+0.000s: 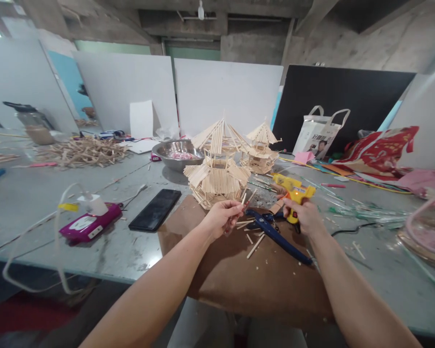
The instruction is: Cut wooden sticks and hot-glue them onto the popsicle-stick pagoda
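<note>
My left hand [225,217] pinches a short wooden stick [244,198] between thumb and fingertips; a thin, darker piece shows beside it, too small to make out. In my right hand [303,216] is a yellow glue gun [293,191], its nozzle pointing left, with a small orange light glowing. Just beyond the left hand stands a tiered pavilion model [219,176] built of wooden sticks. Between the hands, blue-handled pliers [275,234] lie on a brown board [235,275], with several cut sticks [255,245] around them.
A second stick pavilion [261,152] and a metal bowl [172,157] stand behind. Leftward are a black phone [155,210], a purple power strip [90,222] with a white cable, and a stick pile [89,152]. Clear glue sticks [369,215] and a pink-rimmed basket [427,227] lie right.
</note>
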The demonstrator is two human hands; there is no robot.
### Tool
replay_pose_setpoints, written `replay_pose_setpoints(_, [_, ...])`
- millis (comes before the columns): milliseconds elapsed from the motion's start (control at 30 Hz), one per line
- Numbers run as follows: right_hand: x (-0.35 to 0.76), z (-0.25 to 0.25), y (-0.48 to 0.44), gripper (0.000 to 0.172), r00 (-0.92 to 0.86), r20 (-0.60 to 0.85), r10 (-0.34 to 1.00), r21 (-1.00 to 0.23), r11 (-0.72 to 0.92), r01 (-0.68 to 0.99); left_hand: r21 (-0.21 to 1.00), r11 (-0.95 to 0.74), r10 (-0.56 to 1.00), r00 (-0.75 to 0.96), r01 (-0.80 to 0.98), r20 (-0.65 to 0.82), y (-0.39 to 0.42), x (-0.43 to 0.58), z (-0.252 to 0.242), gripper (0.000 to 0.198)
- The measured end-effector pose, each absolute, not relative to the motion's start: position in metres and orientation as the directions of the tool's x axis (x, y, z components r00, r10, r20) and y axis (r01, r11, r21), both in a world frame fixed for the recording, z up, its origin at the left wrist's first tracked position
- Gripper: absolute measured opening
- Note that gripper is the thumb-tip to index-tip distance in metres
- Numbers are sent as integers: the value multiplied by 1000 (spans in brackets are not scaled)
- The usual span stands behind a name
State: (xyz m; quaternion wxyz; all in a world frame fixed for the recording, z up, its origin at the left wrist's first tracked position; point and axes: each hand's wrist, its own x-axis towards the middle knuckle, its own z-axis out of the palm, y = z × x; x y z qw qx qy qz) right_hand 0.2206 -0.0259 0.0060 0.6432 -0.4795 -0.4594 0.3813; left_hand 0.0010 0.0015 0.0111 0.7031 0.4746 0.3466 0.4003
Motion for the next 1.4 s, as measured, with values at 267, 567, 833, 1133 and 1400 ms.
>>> replay_pose_setpoints(267, [198, 7, -38, 25, 114, 246, 963, -968, 238, 74, 938, 254, 900, 412, -236, -141, 3, 1, 11, 25])
replay_pose_setpoints(567, [185, 18, -43, 32, 168, 222, 960, -975, 214, 65, 945, 240, 901, 414, -224, -130, 6, 0, 8, 21])
replay_pose_setpoints(833, [185, 17, -43, 29, 141, 297, 944, -952, 283, 114, 943, 254, 900, 409, -213, -151, 4, 0, 10, 22])
replay_pose_setpoints(1133, [186, 12, -40, 25, 152, 303, 941, -951, 289, 110, 942, 254, 902, 406, -219, -149, 3, 1, 11, 22])
replay_pose_setpoints(1400, [189, 8, -38, 21, 138, 292, 946, -955, 280, 102, 943, 249, 901, 411, -220, -142, 3, 1, 10, 21])
